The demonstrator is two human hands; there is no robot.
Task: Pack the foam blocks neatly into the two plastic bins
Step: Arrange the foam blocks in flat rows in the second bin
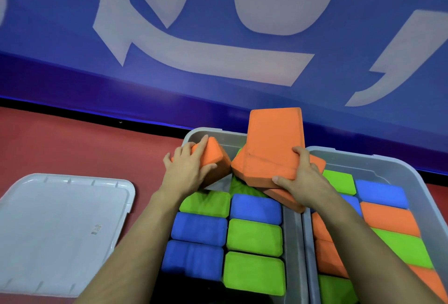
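Filling left bin [194, 134] far end, 12 o'clock. Left hand [186, 170] gripping orange block [215, 155]; right hand [300, 177] clamped on orange stack [274, 148]. Next: seat both flat.

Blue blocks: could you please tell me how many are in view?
5 blue blocks: three in the left bin, one far in the right bin, one partly behind the right hand; more may be hidden.
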